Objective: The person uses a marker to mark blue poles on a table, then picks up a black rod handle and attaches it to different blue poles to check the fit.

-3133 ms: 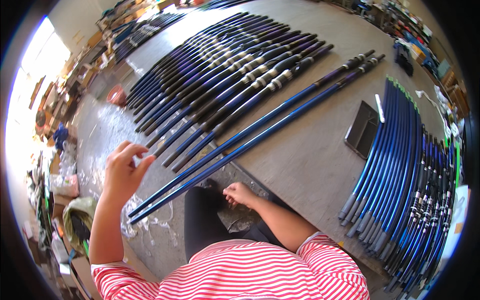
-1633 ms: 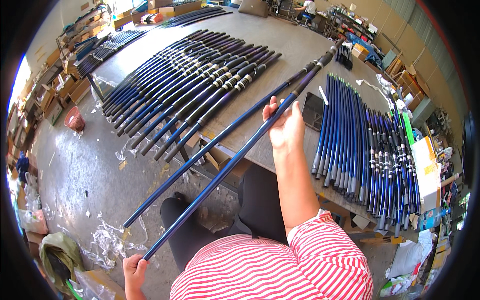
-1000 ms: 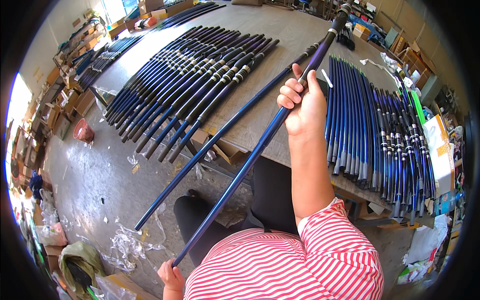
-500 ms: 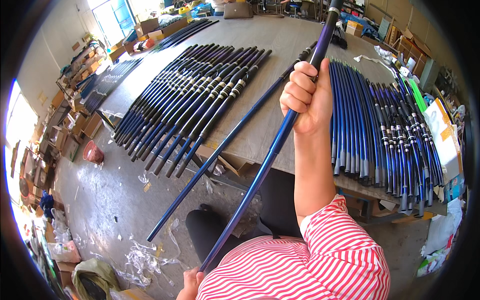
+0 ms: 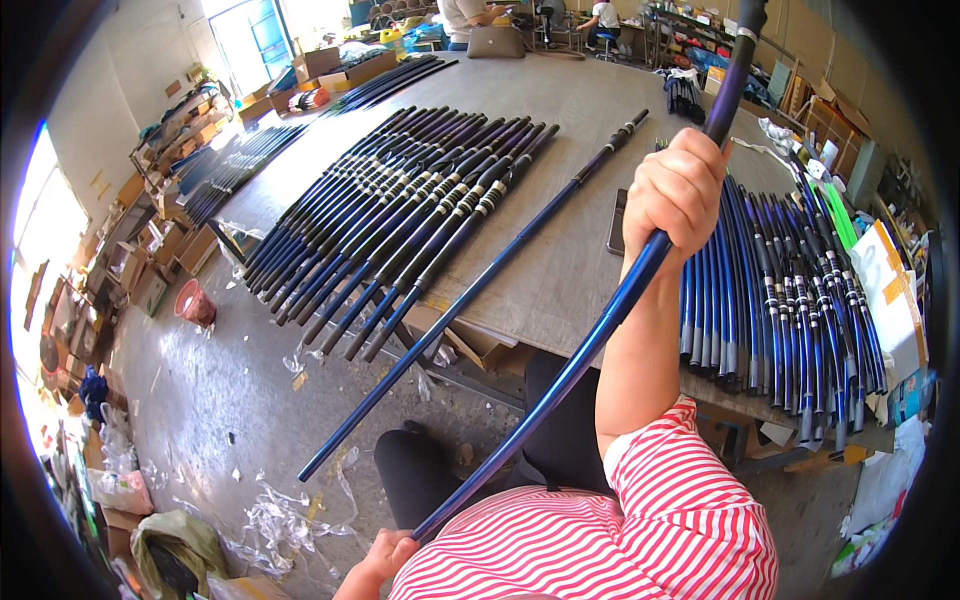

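Observation:
A long glossy blue-purple fishing rod [image 5: 575, 370] slants across in front of me, curving along its lower half. My right hand [image 5: 680, 190] is wrapped round its thick upper part, below a dark grip section that runs out at the top. Down by my waist, my left hand [image 5: 388, 555] is closed on the rod's low end. To the left of the held rod, a single similar fishing rod [image 5: 500, 260] lies on the table, its lower end jutting past the front edge. A dark phone [image 5: 617, 220] lies partly hidden behind my right forearm.
A row of dark rods [image 5: 400, 240] covers the table's left part. Plain blue rods [image 5: 710, 310] and rods with silver rings [image 5: 800, 290] fill the right. A pink bucket [image 5: 195, 303] and plastic scraps [image 5: 290, 520] are on the floor. People [image 5: 465, 20] are at the back.
My right hand has shifted to the right with the rod's upper part, and the rod now bends more. My left hand stays at the low end. The phone has come into view.

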